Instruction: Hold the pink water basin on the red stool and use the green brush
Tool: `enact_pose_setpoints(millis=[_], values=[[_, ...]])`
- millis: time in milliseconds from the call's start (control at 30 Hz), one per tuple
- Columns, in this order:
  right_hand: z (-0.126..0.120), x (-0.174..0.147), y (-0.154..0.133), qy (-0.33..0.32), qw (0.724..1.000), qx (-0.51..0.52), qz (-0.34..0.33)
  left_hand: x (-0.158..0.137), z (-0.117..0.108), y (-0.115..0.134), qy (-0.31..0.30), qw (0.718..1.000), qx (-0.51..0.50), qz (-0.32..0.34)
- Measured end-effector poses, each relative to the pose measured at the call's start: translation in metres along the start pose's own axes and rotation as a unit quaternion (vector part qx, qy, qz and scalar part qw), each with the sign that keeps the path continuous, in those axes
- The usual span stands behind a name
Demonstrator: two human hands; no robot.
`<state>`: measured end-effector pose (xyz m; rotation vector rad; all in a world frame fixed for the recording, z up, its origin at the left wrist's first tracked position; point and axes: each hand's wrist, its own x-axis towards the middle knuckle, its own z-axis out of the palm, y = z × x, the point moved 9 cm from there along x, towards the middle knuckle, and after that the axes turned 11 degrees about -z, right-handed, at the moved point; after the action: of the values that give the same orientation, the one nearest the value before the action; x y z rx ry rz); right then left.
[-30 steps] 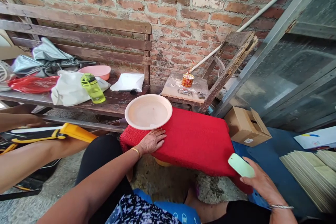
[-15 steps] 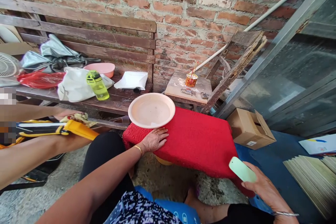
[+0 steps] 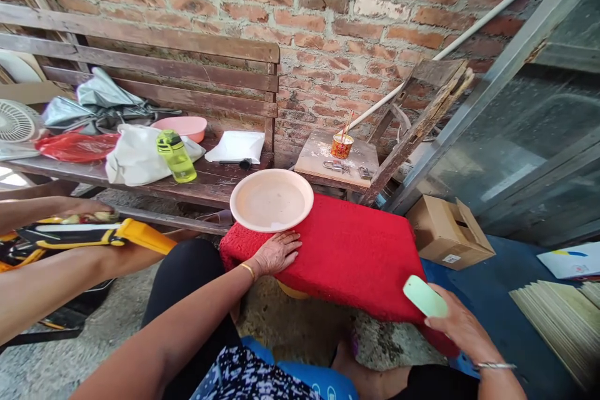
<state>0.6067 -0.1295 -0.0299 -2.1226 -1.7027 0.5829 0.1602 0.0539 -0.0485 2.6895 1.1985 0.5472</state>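
My left hand point(image 3: 278, 253) lies flat on the front edge of a red cloth-covered bench point(image 3: 347, 250), fingers stretched out and holding nothing. Just beyond its fingertips stands a pale pink basin point(image 3: 240, 215), with what looks like shallow clear liquid and a small white patch near its front rim. In my right hand point(image 3: 462, 319) is a flat, pale green plastic piece point(image 3: 424, 297) with rounded corners and a small hole at one end. That hand is at the right end of the red cloth, with the thumb closed over the piece.
A wooden bench holds a green bottle point(image 3: 177, 156), a white bag point(image 3: 134, 156) and a pink bowl point(image 3: 187, 128). Behind the basin, a small stand bears a patterned cup point(image 3: 341, 147) and padlocks. At right are a cardboard box point(image 3: 445, 231) and stacked sheets point(image 3: 553, 319). Another person's arm point(image 3: 60, 281) is at left.
My right hand has shifted slightly left with the green piece in it. My left hand stays on the red cloth. The other person's hand at left has moved further left.
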Motion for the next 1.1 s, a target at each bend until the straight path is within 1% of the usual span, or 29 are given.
enact_pose_setpoints(millis=[33, 67, 100, 133, 200, 300, 333, 367, 400, 433, 500, 633, 667, 700, 733, 800, 900, 967, 1000, 1033, 1067, 1100], values=[[-0.008, -0.005, 0.015, 0.018, 1.000, -0.002, 0.018, 0.000, 0.000, 0.000, -0.002, 1.000, -0.002, -0.003], [-0.013, -0.009, 0.024, 0.030, 0.999, -0.002, 0.029, 0.001, -0.001, 0.000, -0.005, 1.000, -0.005, -0.004], [-0.015, -0.011, 0.025, 0.035, 0.999, 0.000, 0.033, 0.001, -0.002, 0.001, -0.007, 1.000, -0.007, -0.006], [-0.014, -0.010, 0.020, 0.033, 0.999, 0.005, 0.028, 0.001, -0.002, 0.001, -0.008, 1.000, -0.008, -0.006], [-0.002, -0.002, -0.007, 0.017, 1.000, 0.019, 0.004, 0.001, -0.003, 0.002, -0.011, 1.000, -0.008, -0.006], [0.024, 0.017, -0.060, -0.013, 0.998, 0.042, -0.048, 0.001, -0.002, 0.002, -0.014, 1.000, 0.000, -0.007], [0.031, 0.022, -0.074, -0.021, 0.997, 0.049, -0.062, 0.000, -0.001, 0.001, -0.014, 1.000, 0.003, -0.008], [0.037, 0.026, -0.084, -0.028, 0.996, 0.055, -0.071, 0.000, 0.000, 0.001, -0.013, 1.000, 0.007, -0.009], [0.041, 0.029, -0.087, -0.033, 0.995, 0.058, -0.075, 0.000, 0.000, 0.000, -0.012, 1.000, 0.009, -0.009], [0.042, 0.030, -0.084, -0.034, 0.995, 0.057, -0.071, 0.000, 0.001, 0.000, -0.010, 1.000, 0.011, -0.010], [0.035, 0.027, -0.063, -0.024, 0.997, 0.049, -0.046, 0.000, 0.001, 0.000, -0.007, 1.000, 0.009, -0.007], [0.002, 0.010, -0.005, 0.035, 0.999, 0.021, 0.027, 0.000, -0.001, 0.001, -0.003, 1.000, 0.001, -0.005], [-0.005, 0.007, 0.002, 0.049, 0.998, 0.017, 0.039, 0.000, -0.002, 0.001, -0.003, 1.000, 0.001, -0.006], [-0.010, 0.006, 0.004, 0.058, 0.997, 0.016, 0.045, 0.000, -0.002, 0.002, -0.002, 1.000, 0.001, -0.005], [-0.010, 0.006, -0.001, 0.059, 0.997, 0.021, 0.042, 0.000, -0.003, 0.002, -0.001, 1.000, 0.001, -0.003], [0.001, 0.012, -0.028, 0.041, 0.998, 0.052, 0.016, 0.000, -0.004, 0.003, 0.002, 1.000, 0.001, 0.001], [0.034, 0.025, -0.090, -0.013, 0.993, 0.109, -0.053, 0.000, -0.005, 0.003, 0.006, 1.000, -0.001, 0.003], [0.055, 0.032, -0.127, -0.043, 0.987, 0.117, -0.099, 0.000, -0.005, 0.002, 0.009, 1.000, 0.002, 0.002], [0.063, 0.035, -0.139, -0.054, 0.986, 0.111, -0.114, 0.000, -0.004, 0.002, 0.010, 1.000, 0.003, 0.002], [0.070, 0.037, -0.145, -0.063, 0.985, 0.105, -0.122, -0.001, -0.004, 0.001, 0.012, 1.000, 0.003, 0.002], [0.074, 0.039, -0.145, -0.070, 0.985, 0.101, -0.121, -0.001, -0.003, 0.001, 0.014, 1.000, 0.001, 0.003], [0.075, 0.039, -0.139, -0.071, 0.986, 0.100, -0.112, -0.001, -0.003, 0.001, 0.016, 1.000, -0.001, 0.003]])
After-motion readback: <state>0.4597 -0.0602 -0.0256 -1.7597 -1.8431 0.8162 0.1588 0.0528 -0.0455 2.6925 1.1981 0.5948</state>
